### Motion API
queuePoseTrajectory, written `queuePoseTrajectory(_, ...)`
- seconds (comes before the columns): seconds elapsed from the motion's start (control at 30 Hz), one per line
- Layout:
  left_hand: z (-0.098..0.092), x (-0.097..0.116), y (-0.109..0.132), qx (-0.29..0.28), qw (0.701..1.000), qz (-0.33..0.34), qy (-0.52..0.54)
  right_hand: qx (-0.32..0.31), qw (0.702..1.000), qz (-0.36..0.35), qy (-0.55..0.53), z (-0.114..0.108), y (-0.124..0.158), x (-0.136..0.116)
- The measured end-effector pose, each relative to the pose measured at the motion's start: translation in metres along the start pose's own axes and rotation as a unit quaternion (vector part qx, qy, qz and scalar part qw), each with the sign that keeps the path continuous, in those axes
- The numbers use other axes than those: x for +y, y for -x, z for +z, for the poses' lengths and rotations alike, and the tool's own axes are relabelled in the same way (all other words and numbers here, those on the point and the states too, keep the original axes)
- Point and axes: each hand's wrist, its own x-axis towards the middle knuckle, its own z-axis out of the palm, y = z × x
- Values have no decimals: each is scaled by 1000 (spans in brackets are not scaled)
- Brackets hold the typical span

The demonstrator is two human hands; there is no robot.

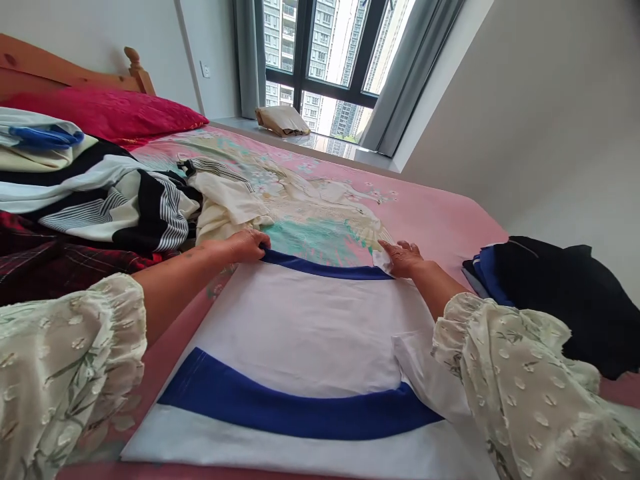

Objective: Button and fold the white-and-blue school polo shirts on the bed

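Observation:
A white garment with blue bands (320,320) lies spread on the bed in front of me, with one wide blue band across its near part and a narrower one along its far edge. My left hand (249,245) is closed on the far left corner, at the end of the narrow blue band. At the far right corner, my right hand (401,259) pinches the cloth, where a small white flap sticks up beside the fingers. A loose white fold of the garment lies under my right forearm.
Rumpled clothes (125,200) in black, white, cream and plaid lie heaped at the left. Folded dark clothes (560,300) are stacked at the right. A red pillow (110,113) rests by the wooden headboard (75,70). A paper-wrapped package (283,121) sits on the windowsill.

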Motion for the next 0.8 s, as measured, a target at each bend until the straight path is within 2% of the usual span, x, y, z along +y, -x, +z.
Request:
queuePoseTrajectory(0.07,-5,2,6,-1,1000,2,22,-8,1000,18,1,-4,-1,1)
queuePoseTrajectory(0.13,-9,4,14,6,999,8,49,10,1000,16,12,-9,3,5)
queuePoseTrajectory(0.23,-15,5,34,32,996,23,74,101,992,-65,41,-22,27,15)
queuePoseTrajectory(0.3,-19,7,53,46,994,38,87,176,975,-122,50,-33,55,25)
queuePoseTrajectory(0.37,-21,10,77,51,992,69,98,233,960,-150,41,-42,91,32)
queuePoseTrajectory(0.47,-17,17,118,65,985,134,88,286,940,-185,14,-47,155,36)
queuePoseTrajectory(0.57,-1,20,154,67,979,183,61,315,926,-208,-25,-31,213,27)
queuePoseTrajectory(0.63,12,17,172,43,976,204,64,299,932,-198,-46,-11,242,18)
queuePoseTrajectory(0.7,21,11,184,28,972,210,98,276,942,-181,-61,12,260,11)
queuePoseTrajectory(0.8,22,0,197,45,969,181,161,279,942,-158,-96,42,272,8)
